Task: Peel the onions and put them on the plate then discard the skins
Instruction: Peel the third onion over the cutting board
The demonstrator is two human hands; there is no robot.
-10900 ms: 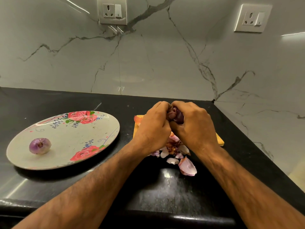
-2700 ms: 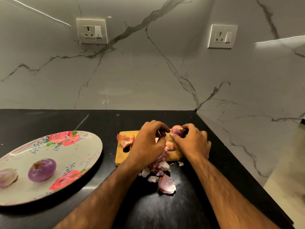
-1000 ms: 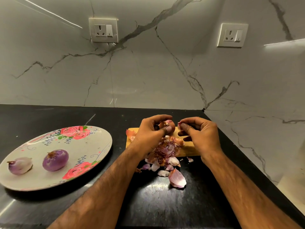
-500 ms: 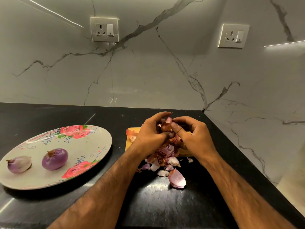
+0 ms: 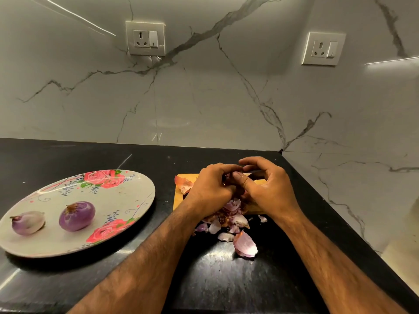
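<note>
Above the board (image 5: 178,201) near the desk's back right corner, our left grip (image 5: 210,188) curls round the mostly hidden onion (image 5: 228,179) and our right grip (image 5: 269,189) pinches its skin, so we should turn it steadily, stripping only dry layers.

2 bare forearms converge forward. Left hand (image 5: 210,189) and right hand (image 5: 271,189) meet, fingers curled, right thumb extended, pinching a small reddish onion (image 5: 228,178), mostly hidden, between them.

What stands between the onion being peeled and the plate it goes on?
Nothing visible. The left hand and right hand grip the onion over the cutting board; only bare counter lies between it and the plate, whose right half is free.
</note>
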